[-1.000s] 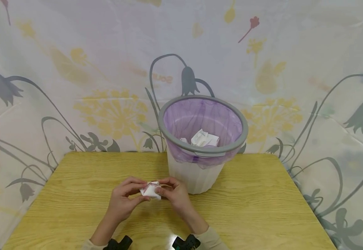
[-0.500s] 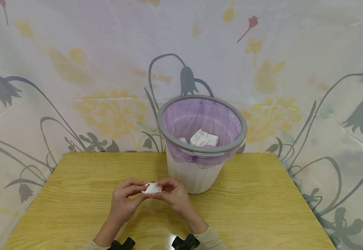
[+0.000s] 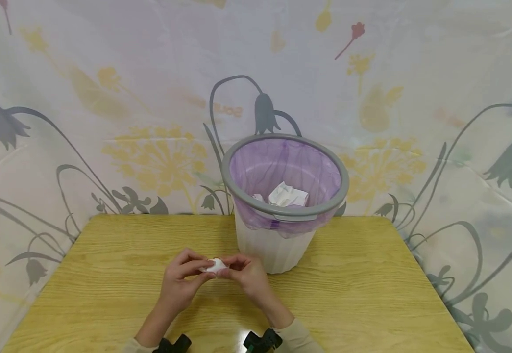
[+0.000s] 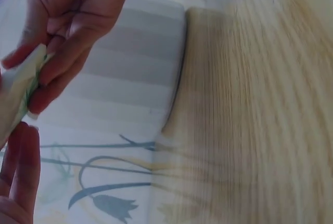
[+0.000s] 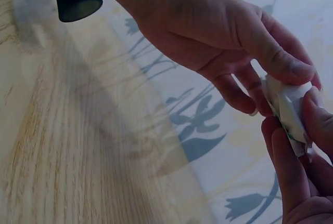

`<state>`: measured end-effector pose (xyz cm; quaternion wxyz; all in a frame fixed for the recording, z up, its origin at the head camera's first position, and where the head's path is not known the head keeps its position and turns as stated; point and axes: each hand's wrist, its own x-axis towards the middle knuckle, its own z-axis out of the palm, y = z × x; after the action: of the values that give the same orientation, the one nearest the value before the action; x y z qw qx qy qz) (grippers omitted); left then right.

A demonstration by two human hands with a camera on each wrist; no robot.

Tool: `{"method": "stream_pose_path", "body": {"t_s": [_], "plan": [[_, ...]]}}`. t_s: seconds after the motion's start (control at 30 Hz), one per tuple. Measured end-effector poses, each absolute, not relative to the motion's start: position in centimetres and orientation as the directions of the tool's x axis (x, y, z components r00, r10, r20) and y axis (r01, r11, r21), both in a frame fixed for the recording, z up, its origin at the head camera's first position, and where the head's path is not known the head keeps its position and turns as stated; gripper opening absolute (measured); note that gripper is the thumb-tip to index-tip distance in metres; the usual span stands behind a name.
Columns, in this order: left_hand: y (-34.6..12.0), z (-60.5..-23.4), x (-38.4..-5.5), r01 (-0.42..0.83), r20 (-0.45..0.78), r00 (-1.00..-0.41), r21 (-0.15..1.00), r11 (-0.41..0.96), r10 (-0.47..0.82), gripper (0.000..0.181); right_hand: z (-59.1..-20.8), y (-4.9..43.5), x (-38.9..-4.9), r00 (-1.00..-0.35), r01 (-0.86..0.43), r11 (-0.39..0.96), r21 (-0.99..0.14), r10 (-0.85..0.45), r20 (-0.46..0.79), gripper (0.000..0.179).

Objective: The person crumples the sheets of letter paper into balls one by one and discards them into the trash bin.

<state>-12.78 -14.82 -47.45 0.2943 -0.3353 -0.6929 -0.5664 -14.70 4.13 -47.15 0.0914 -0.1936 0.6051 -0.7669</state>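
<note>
A small crumpled piece of white paper (image 3: 216, 265) is held between both hands, above the table just in front of the bin. My left hand (image 3: 182, 279) pinches its left side between thumb and fingers. From the other side, my right hand (image 3: 250, 279) pinches it the same way, fingertips close to those of the left. The right wrist view shows the paper (image 5: 291, 112) as a thick, folded wad. In the left wrist view, green marks show along the edge of the paper (image 4: 22, 91). Fingers cover much of it.
Behind the right hand stands a white waste bin (image 3: 273, 250) with a grey rim and a purple liner (image 3: 291, 152). White paper scraps (image 3: 287, 195) lie inside. The wooden table (image 3: 370, 284) ends at a flower-patterned cloth (image 3: 158, 98) at the back and sides.
The paper has been folded and squeezed into a smaller wad; its reddish print has gone out of sight. Both thumbs have shifted on it, and the left hand has moved slightly right.
</note>
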Motion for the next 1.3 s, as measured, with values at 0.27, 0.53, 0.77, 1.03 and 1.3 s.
{"method": "stream_pose_path", "body": {"t_s": [0.27,0.53,0.77,1.03,1.3], "plan": [[-16.0,-46.8,-12.9,0.809,0.757,-0.582,0.576,0.116,0.298,0.044,-47.3,4.3,-14.7,-0.902,-0.058,-0.24,-0.969,-0.404,0.154,0.036],[-16.2,-46.9,-12.5,0.771,0.724,-0.631,0.624,0.125,0.277,0.041,-47.8,4.4,-14.8,-0.879,0.028,-0.221,-0.975,-0.47,0.082,0.041],[-16.5,-47.1,-12.4,0.763,0.719,-0.642,0.636,0.12,0.267,0.041,-48.0,5.3,-14.8,-0.853,0.026,-0.213,-0.977,-0.513,0.09,0.049],[-16.7,-47.2,-12.4,0.743,0.701,-0.665,0.655,0.135,0.259,0.039,-48.1,7.2,-14.7,-0.836,-0.02,-0.184,-0.983,-0.536,0.118,0.048],[-16.9,-47.2,-12.4,0.75,0.711,-0.657,0.651,0.121,0.25,0.04,-48.9,11.1,-14.3,-0.817,-0.149,-0.188,-0.971,-0.529,0.228,0.035]]}}
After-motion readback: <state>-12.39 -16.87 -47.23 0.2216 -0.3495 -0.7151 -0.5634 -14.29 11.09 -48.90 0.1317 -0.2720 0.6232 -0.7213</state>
